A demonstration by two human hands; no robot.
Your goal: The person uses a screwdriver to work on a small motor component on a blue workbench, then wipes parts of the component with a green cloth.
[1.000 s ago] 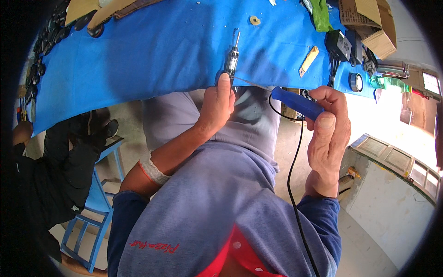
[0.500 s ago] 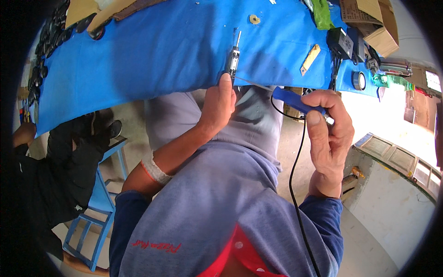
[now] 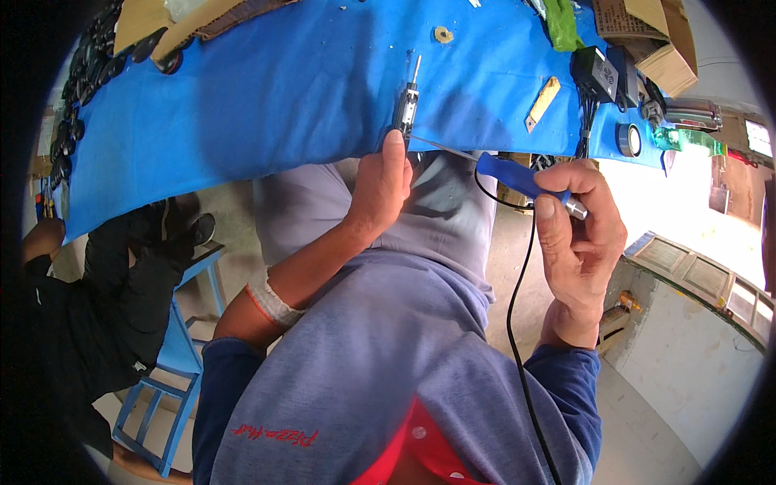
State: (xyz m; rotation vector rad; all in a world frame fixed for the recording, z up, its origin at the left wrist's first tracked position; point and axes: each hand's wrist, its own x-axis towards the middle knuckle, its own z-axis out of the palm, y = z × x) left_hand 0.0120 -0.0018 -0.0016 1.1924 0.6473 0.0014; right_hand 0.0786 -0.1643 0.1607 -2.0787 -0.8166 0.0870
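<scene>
My left hand point(image 3: 383, 187) is closed near the table's front edge, thumb pressed on a slim black-and-silver device point(image 3: 407, 105) with a thin metal rod at its far end. In my right hand point(image 3: 584, 242) is a screwdriver point(image 3: 508, 173) with a blue handle and a silver butt end, gripped between thumb and fingers. Its thin shaft runs leftward to the near end of the device, beside my left thumb. Whether the tip sits in a screw is too small to tell.
A blue cloth covers the table point(image 3: 242, 105). On it lie a yellowish strip point(image 3: 542, 105), a tape roll point(image 3: 628, 140), a black power adapter point(image 3: 596, 74), a cardboard box point(image 3: 647, 32) and many black round pieces point(image 3: 77, 97). A black cable point(image 3: 511, 315) hangs before me. A person point(image 3: 97, 299) is at the left.
The fingers of my right hand have shifted slightly along the screwdriver handle, and more of its silver butt end shows. My left hand and the device stay almost in place.
</scene>
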